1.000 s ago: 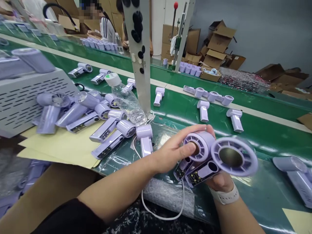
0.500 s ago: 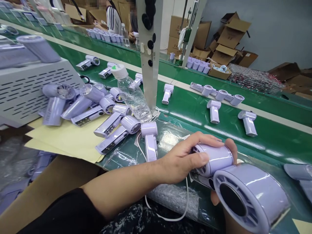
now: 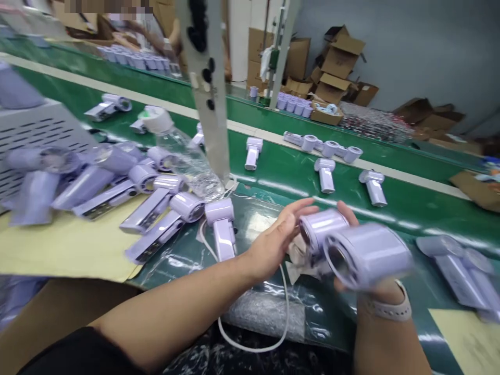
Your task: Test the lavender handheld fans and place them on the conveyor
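Observation:
My right hand (image 3: 380, 292), with a pale watch strap at the wrist, holds two lilac handheld fans, partly hidden behind them. The farther fan (image 3: 328, 225) and the nearer fan (image 3: 375, 252) have their round heads side by side, slightly blurred. Just left of the farther fan's head is my left hand (image 3: 273, 239), its fingers stretched out and the thumb off the fan; whether a fingertip touches it I cannot tell. Under the fans a crumpled whitish cloth or paper (image 3: 297, 255) shows. A single fan (image 3: 221, 226) lies left of my left hand.
Several more fans (image 3: 156, 211) are heaped on yellow paper (image 3: 97, 252) by a slotted grey box (image 3: 58, 125). A tilted plastic bottle (image 3: 183, 156) is beside a metal post (image 3: 213, 104). Fans ride the green belt (image 3: 281, 177). A white cable (image 3: 253, 350) loops near my lap.
My left hand has loosened from the farther fan's head, its thumb and fingers now stretched out. The two fans have shifted up and left in view, and the camera has turned right.

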{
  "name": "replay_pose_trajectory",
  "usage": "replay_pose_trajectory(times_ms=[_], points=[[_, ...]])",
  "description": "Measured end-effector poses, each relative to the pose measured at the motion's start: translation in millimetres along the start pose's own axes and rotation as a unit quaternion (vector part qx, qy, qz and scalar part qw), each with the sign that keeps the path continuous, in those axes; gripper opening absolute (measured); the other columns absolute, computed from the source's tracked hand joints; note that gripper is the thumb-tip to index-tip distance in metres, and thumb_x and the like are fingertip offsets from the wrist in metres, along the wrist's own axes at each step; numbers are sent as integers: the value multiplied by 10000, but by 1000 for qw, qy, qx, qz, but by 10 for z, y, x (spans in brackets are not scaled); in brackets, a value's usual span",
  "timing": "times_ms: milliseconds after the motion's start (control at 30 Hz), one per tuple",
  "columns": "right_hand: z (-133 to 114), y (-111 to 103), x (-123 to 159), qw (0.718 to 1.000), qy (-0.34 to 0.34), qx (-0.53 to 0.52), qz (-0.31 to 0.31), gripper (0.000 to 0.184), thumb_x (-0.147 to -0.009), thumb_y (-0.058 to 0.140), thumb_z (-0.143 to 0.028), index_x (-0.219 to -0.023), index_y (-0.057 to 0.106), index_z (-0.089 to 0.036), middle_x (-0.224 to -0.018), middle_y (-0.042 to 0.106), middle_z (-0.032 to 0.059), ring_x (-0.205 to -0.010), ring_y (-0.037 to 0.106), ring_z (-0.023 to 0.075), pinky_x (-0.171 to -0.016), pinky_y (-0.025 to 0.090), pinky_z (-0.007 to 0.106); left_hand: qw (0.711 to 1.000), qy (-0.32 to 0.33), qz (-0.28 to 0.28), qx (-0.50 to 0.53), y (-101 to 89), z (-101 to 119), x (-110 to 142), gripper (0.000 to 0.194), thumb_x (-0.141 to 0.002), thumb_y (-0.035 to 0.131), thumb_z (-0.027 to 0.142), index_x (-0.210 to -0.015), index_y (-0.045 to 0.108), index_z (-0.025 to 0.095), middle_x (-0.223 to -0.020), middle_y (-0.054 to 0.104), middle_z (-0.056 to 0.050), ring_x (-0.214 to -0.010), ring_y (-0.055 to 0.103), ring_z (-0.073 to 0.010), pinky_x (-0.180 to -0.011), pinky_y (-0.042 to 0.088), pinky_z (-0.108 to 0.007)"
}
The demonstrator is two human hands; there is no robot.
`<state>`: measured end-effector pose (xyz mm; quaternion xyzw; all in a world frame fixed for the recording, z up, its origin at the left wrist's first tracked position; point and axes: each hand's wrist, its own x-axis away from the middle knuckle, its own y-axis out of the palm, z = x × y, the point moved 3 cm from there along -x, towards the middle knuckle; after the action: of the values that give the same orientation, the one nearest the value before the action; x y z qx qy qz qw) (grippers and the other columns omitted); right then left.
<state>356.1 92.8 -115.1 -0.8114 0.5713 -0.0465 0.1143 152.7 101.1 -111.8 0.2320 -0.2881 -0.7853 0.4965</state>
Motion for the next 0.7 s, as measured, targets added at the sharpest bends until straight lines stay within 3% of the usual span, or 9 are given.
replay_pose_trajectory(times_ms=[100, 200, 267, 333, 400, 500, 567, 633, 700], points=[[-14, -510, -18, 972, 60, 178, 142, 1152, -732, 909, -525, -1684, 293, -321, -1534, 594, 130, -1277, 655, 369, -1065, 528, 513, 995, -84, 43, 9, -17, -65, -48, 535, -960, 636, 616, -1329, 646, 230, -1500, 614, -143, -1487, 470, -311, -1244, 333, -463], [126, -1030, 101, 843, 195, 429, 260, 1054, -761, 866, -415, -1655, 359, -186, -1410, 665, 196, -1240, 660, 385, -1029, 530, 490, 990, -142, 18, 4, -12, -57, -69, 549, -945, 633, 651, -1271, 679, 212, -1428, 657, -148, -1445, 509, -331, -1211, 379, -482], [257, -1298, 279, 766, 252, 506, 305, 979, -774, 846, -383, -1615, 418, -124, -1351, 664, 253, -1256, 625, 440, -1030, 504, 544, 990, -138, -8, -19, -18, -20, -68, 535, -931, 644, 662, -1222, 707, 217, -1362, 689, -136, -1386, 551, -336, -1154, 435, -480], [358, -1497, 519, 721, 263, 538, 349, 867, -796, 825, -386, -1555, 500, -122, -1461, 549, 307, -1378, 494, 511, -1075, 429, 631, 991, -123, -30, -43, -28, 16, -52, 506, -923, 658, 656, -1171, 732, 221, -1287, 713, -125, -1298, 598, -326, -1069, 493, -452], [406, -1647, 776, 685, 261, 565, 379, 762, -819, 804, -419, -1497, 564, -169, -1591, 403, 294, -1470, 361, 534, -1118, 351, 681, 991, -111, -43, -54, -33, 42, -21, 459, -933, 658, 628, -1139, 740, 226, -1218, 722, -113, -1194, 638, -302, -972, 529, -413], [381, -1797, 994, 651, 253, 591, 404, 711, -832, 781, -443, -1461, 584, -179, -1600, 379, 293, -1475, 329, 558, -1118, 298, 742, 989, -101, -80, -69, -14, 63, 50, 415, -958, 638, 585, -1149, 727, 227, -1153, 715, -105, -1081, 655, -270, -893, 531, -379], [313, -1829, 878, 647, 210, 609, 407, 711, -865, 731, -440, -1492, 553, -155, -1581, 389, 313, -1481, 308, 569, -1111, 288, 766, 984, -99, -113, -92, 0, 59, 96, 430, -981, 601, 584, -1197, 704, 226, -1148, 708, -108, -1057, 647, -261, -907, 516, -383], [263, -1815, 505, 682, 149, 612, 372, 665, -919, 661, -400, -1528, 530, -167, -1596, 387, 288, -1514, 299, 520, -1145, 300, 730, 980, -92, -129, -124, -9, 40, 115, 433, -1000, 572, 577, -1238, 677, 230, -1159, 701, -109, -1060, 637, -258, -933, 496, -394], [279, -1811, -28, 737, 138, 582, 315, 519, -955, 634, -321, -1462, 615, -213, -1597, 435, 219, -1511, 376, 426, -1188, 344, 631, 979, -78, -112, -154, -48, 16, 89, 404, -1005, 578, 555, -1230, 663, 231, -1146, 698, -103, -1070, 629, -257, -936, 482, -401]])
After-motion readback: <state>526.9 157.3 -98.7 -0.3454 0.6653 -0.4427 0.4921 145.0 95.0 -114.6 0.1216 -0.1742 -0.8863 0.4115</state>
